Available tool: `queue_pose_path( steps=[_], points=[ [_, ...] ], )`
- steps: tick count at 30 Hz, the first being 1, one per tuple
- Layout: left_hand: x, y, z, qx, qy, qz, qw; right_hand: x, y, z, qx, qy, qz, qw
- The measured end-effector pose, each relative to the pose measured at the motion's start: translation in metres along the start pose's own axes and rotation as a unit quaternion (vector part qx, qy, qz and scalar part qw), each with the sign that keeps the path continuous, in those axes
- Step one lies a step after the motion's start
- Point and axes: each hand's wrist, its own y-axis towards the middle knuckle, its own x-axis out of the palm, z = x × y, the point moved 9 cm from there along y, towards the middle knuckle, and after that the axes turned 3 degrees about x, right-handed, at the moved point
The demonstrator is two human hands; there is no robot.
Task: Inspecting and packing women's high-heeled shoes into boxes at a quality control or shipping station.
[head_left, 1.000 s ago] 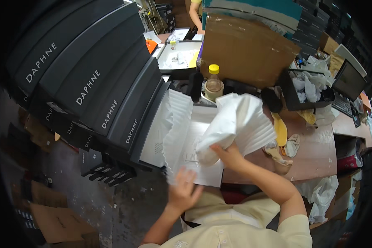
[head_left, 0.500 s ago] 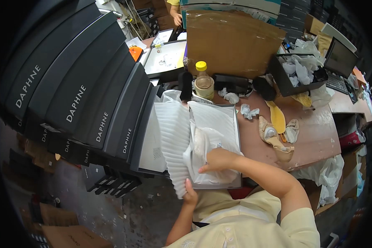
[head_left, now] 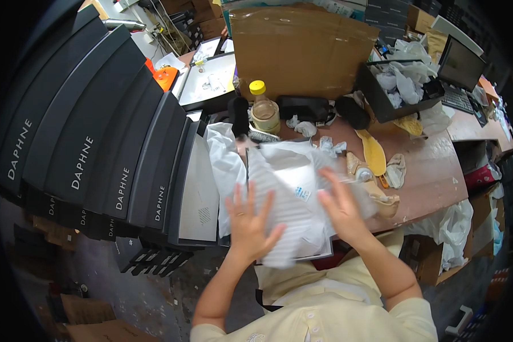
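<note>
In front of me a dark shoe box [head_left: 326, 254] lies open, lined with white wrapping. A ribbed white foam sheet [head_left: 282, 242], smeared by motion, spreads over its left and front part. On the white wrapping in the middle sits a small sachet with blue print [head_left: 302, 194]. Above the foam's left side is my left hand [head_left: 249, 228], fingers spread and nothing gripped. Over the box's right side my right hand [head_left: 343, 210] is open too, slightly blurred. A pale blurred sheet edge shows beside it. White tissue [head_left: 227, 154] stands along the box's left.
Stacked black shoe boxes [head_left: 102, 137] rise on the left. Behind are a yellow-capped bottle [head_left: 265, 111] and a large cardboard box [head_left: 302, 54]. To the right lie a yellow insole [head_left: 372, 153], beige shoe parts [head_left: 386, 204] and a bin of crumpled plastic [head_left: 404, 91].
My right hand has left the white-wrapped bundle and opened. My left hand has let go of the foam's edge and risen. The foam now lies across the box.
</note>
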Motion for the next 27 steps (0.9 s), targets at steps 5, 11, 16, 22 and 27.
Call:
queue_pose_path(
  steps=[5,11,16,22,27],
  points=[
    [0.116,0.01,0.05,0.108,0.158,-0.352,0.916,0.006,-0.044,-0.024,-0.132,-0.31,-0.05,0.94],
    [0.093,0.08,-0.006,-0.018,-0.254,-0.31,0.916,0.031,-0.072,0.032,-0.109,-0.375,-0.182,0.902],
    [-0.024,0.151,-0.108,-0.135,0.1,0.095,0.981,-0.006,-0.052,0.084,0.092,0.051,-0.001,0.994],
    [-0.031,0.164,-0.136,-0.076,0.132,0.068,0.986,-0.031,-0.037,0.063,0.04,0.001,-0.011,0.999],
    [-0.141,0.112,0.059,0.278,-0.046,0.246,0.927,-0.085,-0.01,-0.028,-0.095,0.019,0.12,0.988]
  ],
)
